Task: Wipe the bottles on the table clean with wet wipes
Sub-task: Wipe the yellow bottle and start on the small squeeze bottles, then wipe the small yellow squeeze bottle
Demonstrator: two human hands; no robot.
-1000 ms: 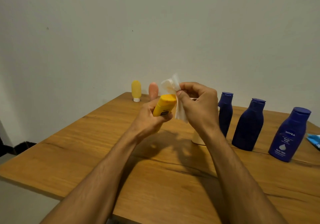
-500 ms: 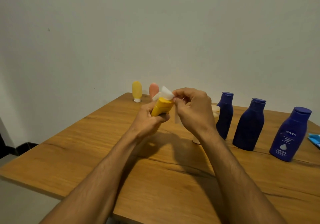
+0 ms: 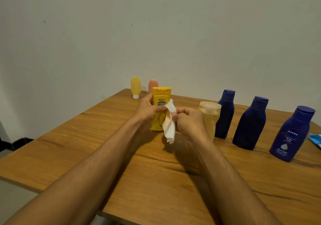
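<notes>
My left hand [image 3: 149, 109] grips a yellow Vaseline bottle [image 3: 161, 98] upright over the wooden table [image 3: 156, 181], cap up and label facing me. A crumpled white wet wipe [image 3: 169, 125] hangs against the bottle's right side, pinched by my right hand [image 3: 188, 120]. To the right stand a pale yellow jar-like bottle [image 3: 210, 115] and three dark blue bottles [image 3: 225, 113], [image 3: 251, 122], [image 3: 291, 133]; the nearest reads Nivea. My right hand hides part of the pale bottle.
At the table's far corner by the wall stand a small yellow tube [image 3: 135, 87] and a small orange tube [image 3: 152, 84], caps down. A blue packet [image 3: 315, 140] pokes in at the right edge. The table's left edge drops to the floor.
The yellow bottle has turned from tilted to upright and come lower. My right hand has drawn the wipe from the cap down along the bottle's right side.
</notes>
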